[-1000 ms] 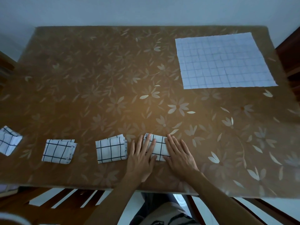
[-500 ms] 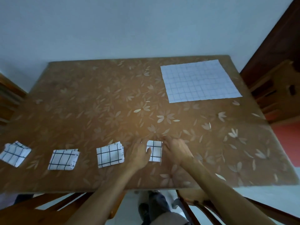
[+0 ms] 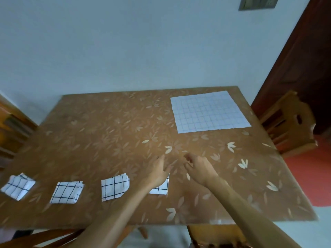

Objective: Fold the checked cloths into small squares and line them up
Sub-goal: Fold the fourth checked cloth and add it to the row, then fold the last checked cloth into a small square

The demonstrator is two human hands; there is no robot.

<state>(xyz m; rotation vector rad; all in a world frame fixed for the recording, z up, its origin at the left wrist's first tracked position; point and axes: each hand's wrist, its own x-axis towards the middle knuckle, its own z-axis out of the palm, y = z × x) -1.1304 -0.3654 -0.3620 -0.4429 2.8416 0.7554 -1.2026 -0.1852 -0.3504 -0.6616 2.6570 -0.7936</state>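
Over folded cloth (image 3: 161,189), left hand (image 3: 158,173) outstretched, right hand (image 3: 200,169) loosely curled

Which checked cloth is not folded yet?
The large cloth at the table's far right corner: it lies spread flat; the other four are small folded squares in a row.

Rightmost small folded white black-checked cloth (image 3: 162,190) — mostly hidden under left hand (image 3: 157,173); right hand (image 3: 200,169) blurred. Dark rectangular wall frame (image 3: 258,2) — cut off by top edge.
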